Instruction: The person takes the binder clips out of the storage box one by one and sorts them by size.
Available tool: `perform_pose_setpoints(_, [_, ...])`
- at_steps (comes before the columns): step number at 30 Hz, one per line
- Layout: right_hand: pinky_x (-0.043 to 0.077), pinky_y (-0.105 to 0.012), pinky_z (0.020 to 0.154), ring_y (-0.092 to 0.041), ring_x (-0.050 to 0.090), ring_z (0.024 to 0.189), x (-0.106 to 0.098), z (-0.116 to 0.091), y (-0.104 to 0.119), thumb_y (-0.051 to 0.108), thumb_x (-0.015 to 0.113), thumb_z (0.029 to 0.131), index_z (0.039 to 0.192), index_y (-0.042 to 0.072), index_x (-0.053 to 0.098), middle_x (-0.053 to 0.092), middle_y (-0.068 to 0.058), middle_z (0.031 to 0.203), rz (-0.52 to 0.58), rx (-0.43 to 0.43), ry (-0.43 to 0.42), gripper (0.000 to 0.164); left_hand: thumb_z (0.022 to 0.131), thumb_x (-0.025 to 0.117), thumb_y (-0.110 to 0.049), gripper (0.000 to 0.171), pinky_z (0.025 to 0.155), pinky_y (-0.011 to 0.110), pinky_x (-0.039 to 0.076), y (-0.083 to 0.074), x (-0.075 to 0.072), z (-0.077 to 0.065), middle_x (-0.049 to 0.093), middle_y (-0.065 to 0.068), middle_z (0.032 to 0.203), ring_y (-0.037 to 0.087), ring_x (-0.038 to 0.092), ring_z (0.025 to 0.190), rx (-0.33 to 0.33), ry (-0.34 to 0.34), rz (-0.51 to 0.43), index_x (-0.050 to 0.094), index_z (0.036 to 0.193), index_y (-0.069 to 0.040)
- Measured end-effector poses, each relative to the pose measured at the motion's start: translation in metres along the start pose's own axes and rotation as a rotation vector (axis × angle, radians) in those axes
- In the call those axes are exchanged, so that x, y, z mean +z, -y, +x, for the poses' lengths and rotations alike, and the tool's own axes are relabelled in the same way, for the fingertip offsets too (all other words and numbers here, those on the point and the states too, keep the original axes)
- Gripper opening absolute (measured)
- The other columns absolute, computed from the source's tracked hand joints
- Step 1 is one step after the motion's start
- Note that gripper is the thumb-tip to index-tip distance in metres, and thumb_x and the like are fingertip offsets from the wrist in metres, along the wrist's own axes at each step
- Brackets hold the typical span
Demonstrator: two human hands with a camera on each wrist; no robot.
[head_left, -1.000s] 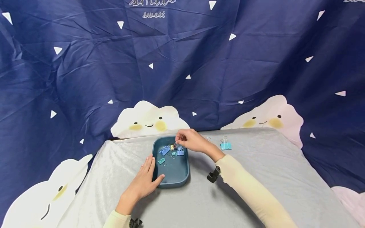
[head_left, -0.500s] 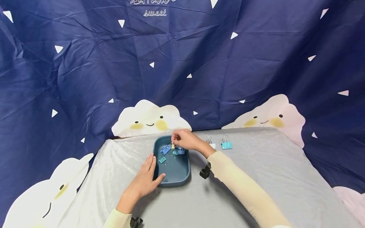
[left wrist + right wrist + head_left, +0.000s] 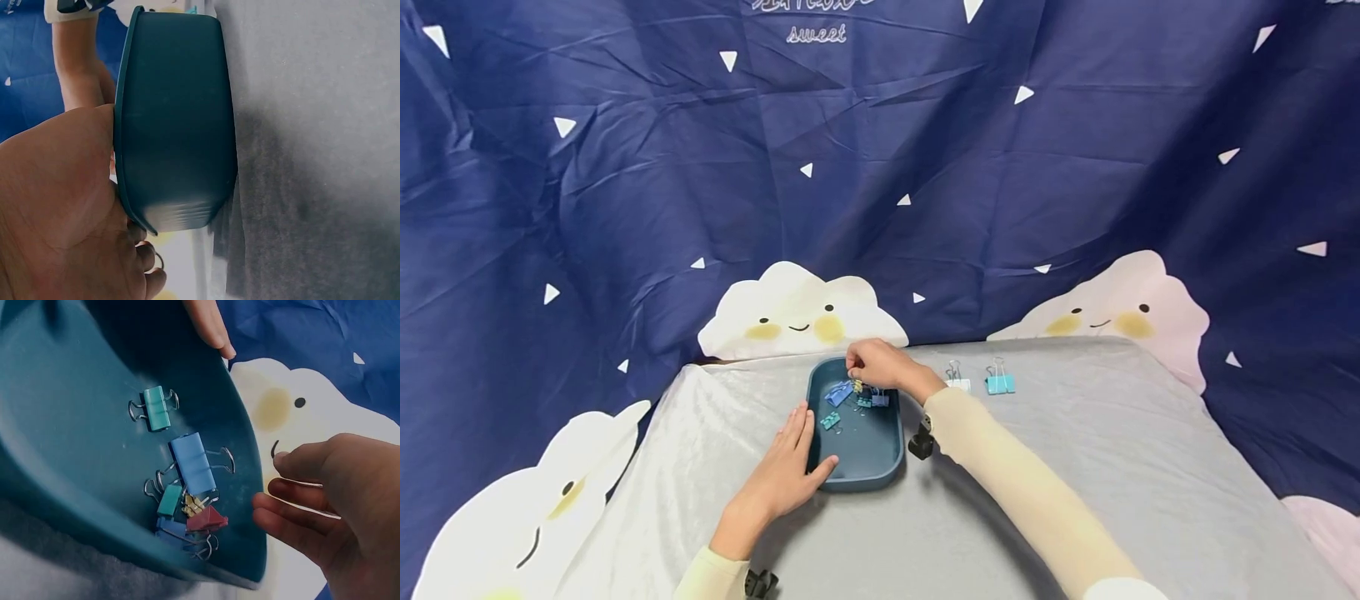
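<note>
A dark teal tray holds several binder clips. In the right wrist view lie a large blue binder clip, a teal binder clip apart from the rest, and a smaller teal one bunched with yellow, red and dark blue clips. My left hand rests on the tray's left rim, fingers extended and thumb spread over the inside. Over the tray's far end hovers my right hand; the right wrist view shows its fingers bent loosely, thumb apart, nothing between them.
Right of the tray, on the grey cloth, stand a white binder clip and a light-blue one, handles up. A navy curtain with clouds hangs behind the table's far edge.
My right hand has moved a little left over the tray's far end, uncovering the white clip on the cloth. My left hand stays on the rim. The head view shifts slightly.
</note>
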State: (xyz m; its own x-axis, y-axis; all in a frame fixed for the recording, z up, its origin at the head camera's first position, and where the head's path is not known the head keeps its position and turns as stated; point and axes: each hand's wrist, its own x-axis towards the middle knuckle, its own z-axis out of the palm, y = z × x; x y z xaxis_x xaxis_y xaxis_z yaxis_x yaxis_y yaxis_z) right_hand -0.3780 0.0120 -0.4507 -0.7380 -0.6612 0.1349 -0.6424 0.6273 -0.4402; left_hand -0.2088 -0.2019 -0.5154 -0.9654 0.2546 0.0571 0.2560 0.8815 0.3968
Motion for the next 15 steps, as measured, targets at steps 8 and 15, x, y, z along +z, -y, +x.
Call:
perform_pose_setpoints(8, [0.058,-0.036,0.089,-0.016,0.065,0.092,0.017,0.015,0.009,0.018,0.069,0.105,0.106,0.011,0.072,0.073,-0.002,0.103,-0.081,0.045,0.030,0.008,0.106,0.061,-0.048,0.091,0.130,0.064,0.024,0.000,-0.002,0.000,0.014,0.026,0.177,0.046,0.017,0.164,0.017,-0.010,-0.011,0.022,0.166,0.009])
perform_pose_setpoints(15, [0.058,-0.035,0.086,-0.016,0.066,0.092,0.032,0.019,0.013,0.025,0.070,0.105,0.109,0.012,0.072,0.073,-0.002,0.104,-0.198,0.110,0.115,0.014,0.108,0.057,-0.053,0.092,0.132,0.061,0.023,-0.001,-0.003,-0.001,0.010,0.022,0.179,0.041,0.012,0.166,-0.012,0.029,0.002,0.019,0.167,0.006])
